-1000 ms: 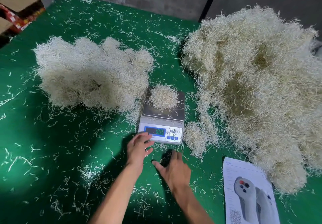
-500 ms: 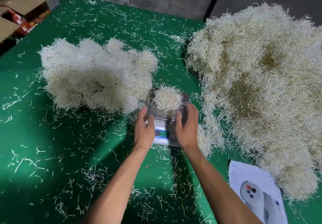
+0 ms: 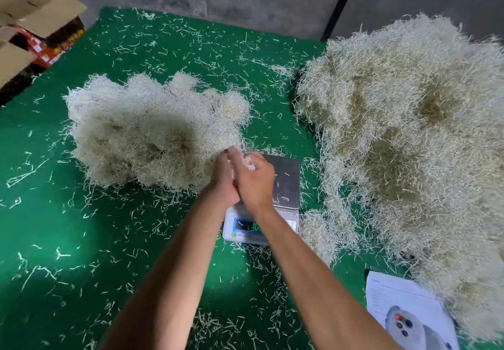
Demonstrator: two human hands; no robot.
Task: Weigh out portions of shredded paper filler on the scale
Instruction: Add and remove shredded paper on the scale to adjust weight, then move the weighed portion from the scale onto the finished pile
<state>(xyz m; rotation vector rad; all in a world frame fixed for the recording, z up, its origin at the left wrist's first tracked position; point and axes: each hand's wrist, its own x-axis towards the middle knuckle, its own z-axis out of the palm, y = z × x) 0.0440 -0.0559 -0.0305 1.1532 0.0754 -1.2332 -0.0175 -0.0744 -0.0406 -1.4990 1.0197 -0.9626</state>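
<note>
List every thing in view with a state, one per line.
scale: powered on, pan nearly bare, few strands
portion: lifted off the pan, between both hands
left hand: gripping portion
right hand: gripping portion
left pile: heaped
right pile: heaped

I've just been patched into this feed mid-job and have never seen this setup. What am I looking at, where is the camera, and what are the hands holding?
There is no machine here: a person works with bare hands, and the single camera sits on their head, looking forward and down. A green table carries a scale in the middle, a big pile of shredded paper to its right and a smaller pile to its left. Loose strands lie all over the cloth. The left hand and right hand are cupped together above the scale's left edge, by the smaller pile, holding a small clump of paper between them. The scale's pan shows only stray strands. A printed sheet lies at the near right, cardboard boxes at the far left.
</note>
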